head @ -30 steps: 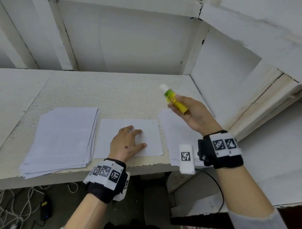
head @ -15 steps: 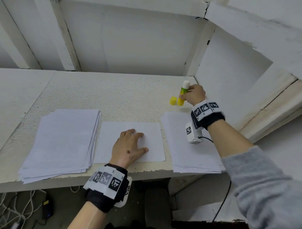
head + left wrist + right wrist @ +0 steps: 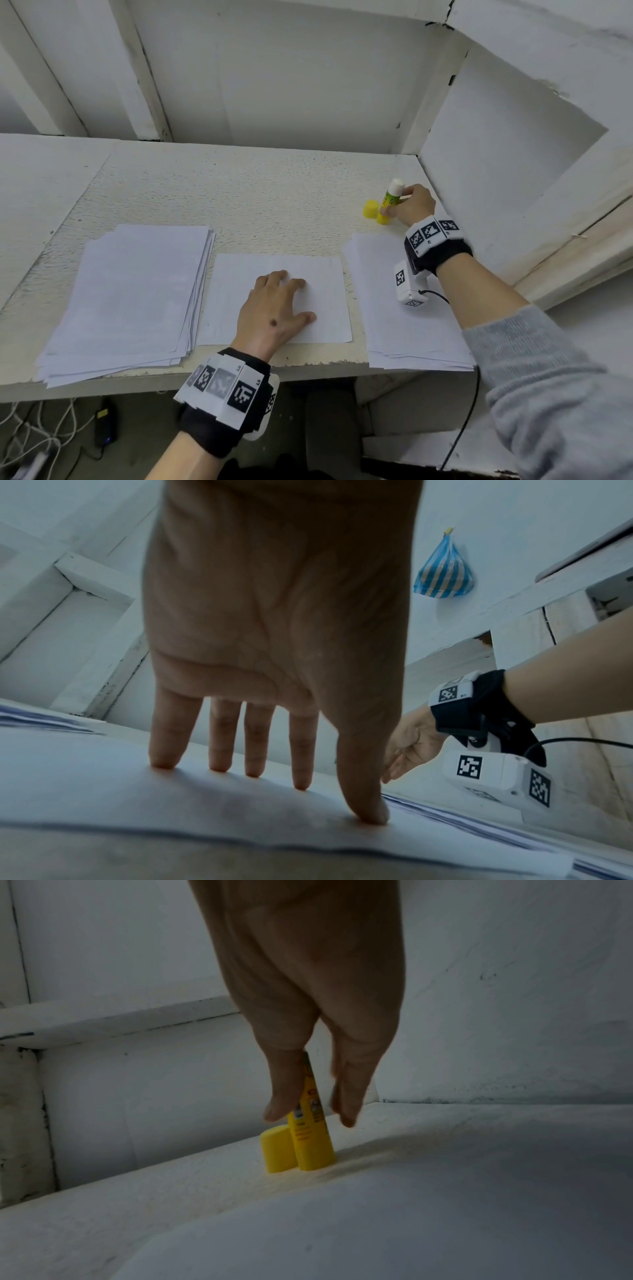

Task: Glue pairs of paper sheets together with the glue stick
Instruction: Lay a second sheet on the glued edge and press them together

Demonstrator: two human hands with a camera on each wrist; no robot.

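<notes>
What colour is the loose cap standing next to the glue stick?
Yellow. The cap shows best in the head view, just left of the glue stick.

The print on the glue stick (image 3: 310, 1118) is too small and dim to be read in the right wrist view, and its upper end is hidden there behind the right hand (image 3: 308, 993). The yellow cap (image 3: 278, 1150) is partly covered by the stick. In the left wrist view the glue stick is hidden entirely behind the left hand (image 3: 277, 620). The right paper stack (image 3: 394, 329) is partly covered by the right forearm and wrist camera.
</notes>
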